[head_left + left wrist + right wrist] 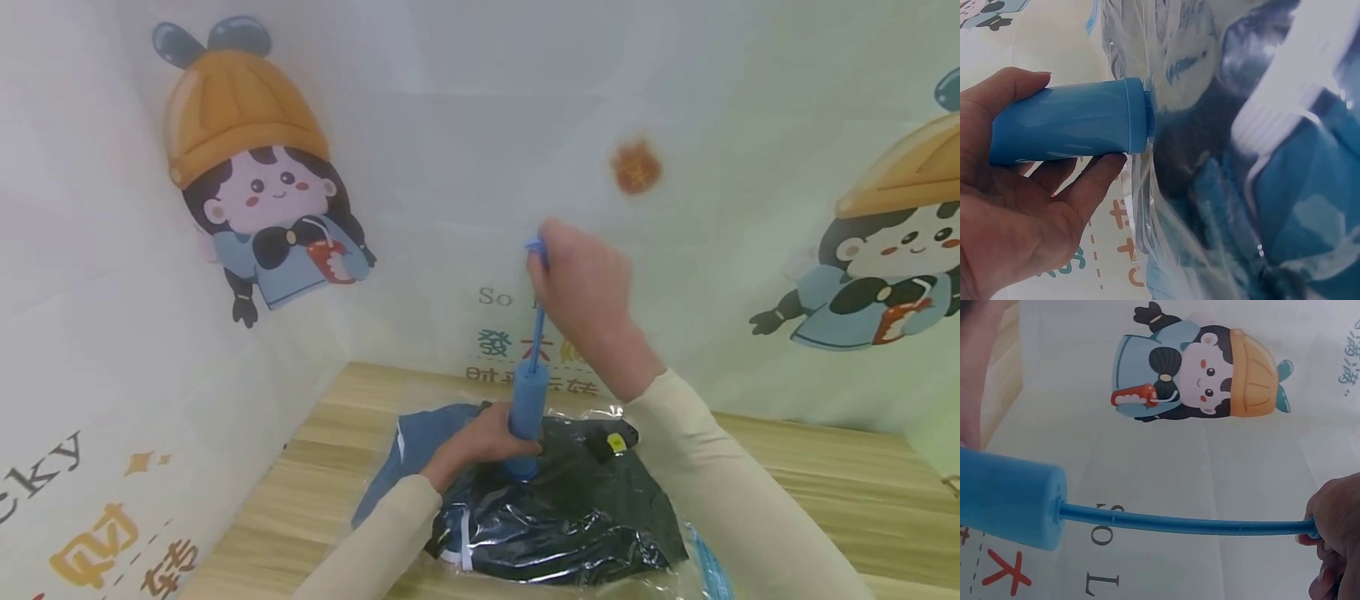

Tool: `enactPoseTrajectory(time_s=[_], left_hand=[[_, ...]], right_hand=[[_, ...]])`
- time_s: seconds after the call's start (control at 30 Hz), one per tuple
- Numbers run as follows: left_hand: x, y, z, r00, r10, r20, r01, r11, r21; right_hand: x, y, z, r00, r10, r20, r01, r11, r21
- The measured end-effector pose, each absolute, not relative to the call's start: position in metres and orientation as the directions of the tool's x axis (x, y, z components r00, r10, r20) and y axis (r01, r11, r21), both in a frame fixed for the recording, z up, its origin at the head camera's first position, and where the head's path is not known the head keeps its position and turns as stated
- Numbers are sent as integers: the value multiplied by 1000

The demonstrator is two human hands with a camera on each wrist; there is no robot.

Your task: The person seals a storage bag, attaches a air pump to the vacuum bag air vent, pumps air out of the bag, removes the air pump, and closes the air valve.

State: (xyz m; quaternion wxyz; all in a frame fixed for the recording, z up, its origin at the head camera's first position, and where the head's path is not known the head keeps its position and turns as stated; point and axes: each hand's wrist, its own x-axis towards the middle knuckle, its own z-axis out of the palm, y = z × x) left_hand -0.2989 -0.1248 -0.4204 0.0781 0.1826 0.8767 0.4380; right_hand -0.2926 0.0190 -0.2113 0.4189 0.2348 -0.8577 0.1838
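Observation:
A blue hand pump [529,400] stands nearly upright on a clear plastic bag [558,546] that has dark and blue clothes [615,500] inside. My left hand [480,437] holds the pump's barrel low down; the left wrist view shows the thumb on one side and fingers on the other, with the barrel's end [1137,115] against the plastic. High above, my right hand [585,279] grips the pump's handle [536,246]. Between handle and barrel, a long length of thin blue rod [1185,524] is out, slightly bowed in the right wrist view.
The bag lies on a wood-grain tabletop [825,500]. Behind and to the left rise pale sheets [450,150] printed with cartoon figures and lettering. A yellow label [617,442] shows on the dark clothes, and a blue strip [708,562] lies by the right sleeve.

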Motion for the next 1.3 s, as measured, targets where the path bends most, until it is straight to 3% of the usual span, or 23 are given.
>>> enactPoseTrajectory(time_s=[0.57, 1.0, 1.3], left_hand=[[-301, -127, -422, -889, 452, 76, 322, 500, 804], [-302, -126, -419, -870, 481, 103, 369, 498, 785], [-302, -126, -423, -882, 465, 73, 327, 495, 805]], right_hand=[[-294, 16, -299, -665, -385, 641, -558, 826, -83], [-296, 21, -326, -612, -432, 662, -632, 771, -82], [-297, 28, -298, -536, -448, 715, -677, 734, -48]])
